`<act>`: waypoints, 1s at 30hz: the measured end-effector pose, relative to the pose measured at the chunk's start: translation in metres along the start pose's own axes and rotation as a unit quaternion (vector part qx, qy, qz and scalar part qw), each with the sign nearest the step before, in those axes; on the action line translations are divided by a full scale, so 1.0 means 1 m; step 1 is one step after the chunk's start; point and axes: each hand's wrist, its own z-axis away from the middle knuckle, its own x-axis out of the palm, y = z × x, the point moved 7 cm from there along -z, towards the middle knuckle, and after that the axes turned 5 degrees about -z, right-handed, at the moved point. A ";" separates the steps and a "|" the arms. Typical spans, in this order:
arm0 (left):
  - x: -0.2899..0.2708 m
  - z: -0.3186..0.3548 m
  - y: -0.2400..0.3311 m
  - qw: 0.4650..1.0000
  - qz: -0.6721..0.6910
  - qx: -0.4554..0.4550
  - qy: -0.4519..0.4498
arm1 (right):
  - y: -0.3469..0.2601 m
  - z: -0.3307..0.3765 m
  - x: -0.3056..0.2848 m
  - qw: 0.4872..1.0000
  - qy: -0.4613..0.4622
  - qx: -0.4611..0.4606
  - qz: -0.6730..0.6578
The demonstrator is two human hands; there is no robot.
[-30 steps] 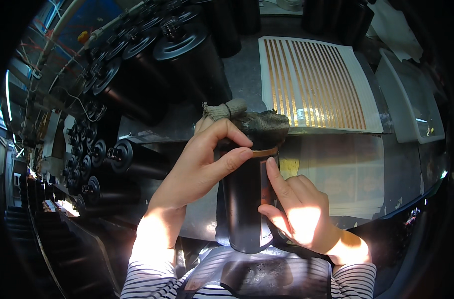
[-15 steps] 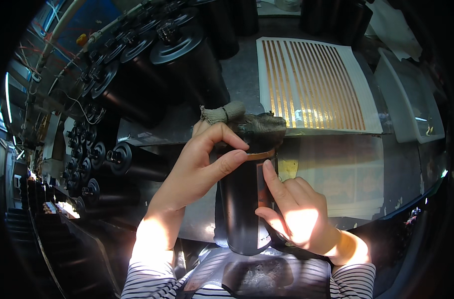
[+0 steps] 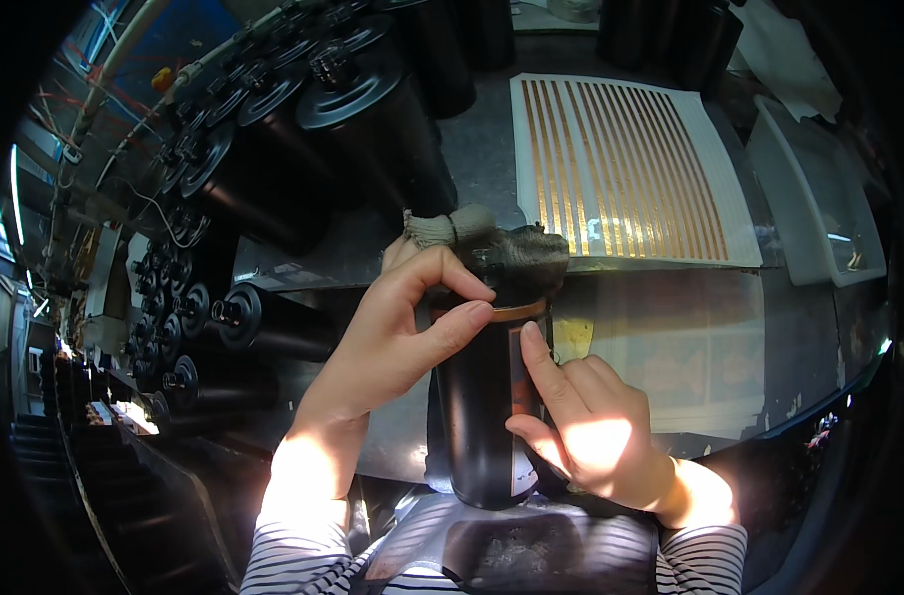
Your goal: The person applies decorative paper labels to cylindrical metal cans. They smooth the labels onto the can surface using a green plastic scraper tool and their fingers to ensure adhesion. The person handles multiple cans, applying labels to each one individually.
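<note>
A black cylinder [image 3: 477, 416] stands out toward me in the lower middle, with a coloured label [image 3: 523, 387] on its right side. Between thumb and index finger, my left hand [image 3: 397, 327] pinches a copper-gold strip [image 3: 519, 312] lying across the cylinder near its far end. My right hand [image 3: 596, 421] holds nothing; its index fingertip is by the strip and label edge, its thumb spread beside the cylinder, and its other fingers curl. Grey knitted fabric [image 3: 450, 227] shows beyond my left fingers, possibly worn on one. A dark worn cloth [image 3: 526, 260] lies behind the cylinder.
A white sheet with rows of copper-gold strips [image 3: 625, 169] lies at the back right. Beside it stands a translucent plastic tray [image 3: 819, 198]. Several black cylinders [image 3: 368, 129] crowd the back left, and more lie at the left [image 3: 274, 322].
The copper-gold strip has come down flatter across the cylinder, and more of it shows left of my thumb. My right index finger has shifted slightly left and toward me.
</note>
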 end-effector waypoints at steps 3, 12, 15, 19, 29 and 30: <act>0.004 0.002 0.005 0.999 -0.027 0.030 0.035 | -0.003 0.000 -0.002 0.999 0.041 -0.025 0.007; -0.001 0.033 0.011 0.953 -0.153 0.117 0.235 | 0.023 0.005 -0.006 0.921 -0.008 0.157 -0.355; 0.009 0.054 -0.013 0.967 0.035 0.084 0.237 | 0.108 0.027 -0.010 0.754 0.084 0.298 -0.579; 0.033 0.073 -0.028 0.954 0.265 -0.057 0.125 | 0.089 0.018 -0.034 0.837 0.233 0.233 -0.436; 0.062 0.061 -0.031 0.926 0.376 0.008 0.032 | 0.027 -0.021 -0.016 0.895 0.214 0.165 -0.354; 0.063 0.061 -0.049 0.929 0.365 -0.057 0.042 | 0.031 -0.018 -0.013 0.879 0.218 0.184 -0.382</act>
